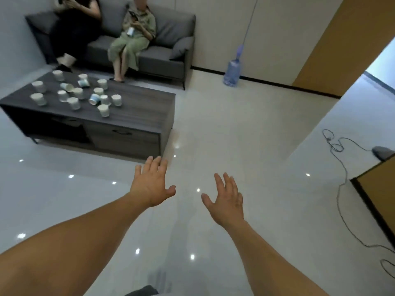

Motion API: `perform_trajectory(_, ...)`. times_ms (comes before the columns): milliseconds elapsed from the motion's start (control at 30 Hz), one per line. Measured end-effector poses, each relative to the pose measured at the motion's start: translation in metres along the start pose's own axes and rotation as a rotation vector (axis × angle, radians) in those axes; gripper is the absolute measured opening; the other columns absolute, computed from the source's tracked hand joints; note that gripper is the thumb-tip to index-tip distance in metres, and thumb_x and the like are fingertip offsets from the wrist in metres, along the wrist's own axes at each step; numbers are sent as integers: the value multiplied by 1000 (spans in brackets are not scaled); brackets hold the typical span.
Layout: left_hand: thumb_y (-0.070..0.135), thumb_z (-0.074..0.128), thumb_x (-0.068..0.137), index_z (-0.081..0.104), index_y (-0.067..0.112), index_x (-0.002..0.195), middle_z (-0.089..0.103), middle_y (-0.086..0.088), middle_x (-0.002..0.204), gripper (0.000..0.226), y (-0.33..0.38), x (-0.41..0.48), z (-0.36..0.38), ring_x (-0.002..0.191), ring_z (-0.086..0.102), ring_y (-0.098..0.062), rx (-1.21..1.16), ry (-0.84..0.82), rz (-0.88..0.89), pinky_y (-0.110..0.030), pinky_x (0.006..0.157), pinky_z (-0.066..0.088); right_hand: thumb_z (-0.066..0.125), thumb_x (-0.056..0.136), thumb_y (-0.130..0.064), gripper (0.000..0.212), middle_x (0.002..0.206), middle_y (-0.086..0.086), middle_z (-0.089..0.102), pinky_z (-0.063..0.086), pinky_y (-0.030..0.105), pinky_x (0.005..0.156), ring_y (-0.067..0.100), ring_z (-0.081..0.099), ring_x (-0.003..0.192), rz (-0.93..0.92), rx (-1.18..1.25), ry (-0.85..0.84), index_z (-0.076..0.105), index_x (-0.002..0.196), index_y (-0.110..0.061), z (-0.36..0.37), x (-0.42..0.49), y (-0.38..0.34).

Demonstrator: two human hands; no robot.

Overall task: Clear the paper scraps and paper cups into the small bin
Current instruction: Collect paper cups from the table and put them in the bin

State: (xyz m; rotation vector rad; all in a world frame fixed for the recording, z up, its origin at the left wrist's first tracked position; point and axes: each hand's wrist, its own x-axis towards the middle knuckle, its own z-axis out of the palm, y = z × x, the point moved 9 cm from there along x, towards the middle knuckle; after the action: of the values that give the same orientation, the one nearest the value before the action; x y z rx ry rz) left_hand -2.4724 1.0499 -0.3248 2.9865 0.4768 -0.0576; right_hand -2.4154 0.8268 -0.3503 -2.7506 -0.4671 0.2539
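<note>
Several white paper cups (103, 110) stand or lie tipped on the dark grey coffee table (141, 107) at the upper left. A few of the tipped cups show blue print (94, 98). My left hand (150, 184) is stretched out over the floor, fingers straight and spread, holding nothing, a little short of the table's near right corner. My right hand (226, 198) is likewise spread and empty, further right over the bare tiles. No bin and no paper scraps are in view.
Two people sit on a grey sofa (171, 39) behind the table. A blue water bottle (232, 73) stands by the far wall. A cable (342, 178) trails over the floor at right, beside a wooden cabinet (376, 189). Glossy white tiles lie between me and the table.
</note>
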Motion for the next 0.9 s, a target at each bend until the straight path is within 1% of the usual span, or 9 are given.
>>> perform_trajectory(100, 67, 42, 84, 3, 23, 152, 3, -2, 161, 89, -74, 15, -9, 148, -2, -25, 23, 15, -95, -52, 117, 9, 38, 91, -64, 77, 163, -7, -5, 8, 48, 119, 15, -11, 149, -82, 1, -43, 5, 154, -36, 22, 37, -66)
perform_trajectory(200, 66, 41, 84, 5, 23, 151, 6, -2, 160, 88, -127, 31, -15, 148, 1, -26, 15, 26, -175, -52, 116, 11, 38, 91, -65, 76, 163, -6, -2, 10, 47, 118, 17, -8, 150, -137, -22, -79, 7, 154, -36, 41, 76, -110)
perform_trajectory(433, 65, 38, 85, 0, 23, 152, 0, 0, 161, 87, -204, 87, -2, 148, -4, -25, -14, -9, -307, -50, 116, 8, 37, 91, -64, 76, 163, -3, 1, 12, 48, 118, 20, -4, 150, -277, -61, -172, 9, 154, -32, 92, 172, -192)
perform_trajectory(533, 64, 39, 85, 0, 23, 152, 0, -1, 161, 88, -243, 121, -14, 148, -4, -24, -25, 2, -388, -50, 117, 9, 38, 91, -64, 76, 163, -3, 4, 15, 47, 117, 20, 1, 150, -346, -73, -188, 10, 154, -31, 96, 226, -230)
perform_trajectory(633, 64, 40, 84, 3, 23, 152, 4, 1, 160, 87, -281, 159, -36, 147, 0, -23, -25, 49, -460, -49, 116, 12, 39, 91, -63, 77, 163, -2, 6, 18, 46, 117, 21, 5, 149, -428, -62, -188, 11, 155, -30, 94, 285, -279)
perform_trajectory(733, 63, 42, 84, 4, 22, 152, 7, 1, 160, 88, -316, 196, -50, 147, 3, -22, -44, 96, -534, -47, 117, 13, 40, 91, -62, 78, 163, -1, 6, 19, 47, 118, 21, 4, 149, -534, -85, -198, 11, 155, -29, 97, 338, -333)
perform_trajectory(900, 62, 46, 83, 4, 22, 152, 7, 0, 160, 90, -364, 235, -46, 148, 3, -22, -93, 77, -620, -46, 117, 13, 40, 91, -63, 78, 163, -2, 5, 18, 47, 117, 20, 3, 149, -636, -98, -247, 9, 155, -29, 116, 389, -402)
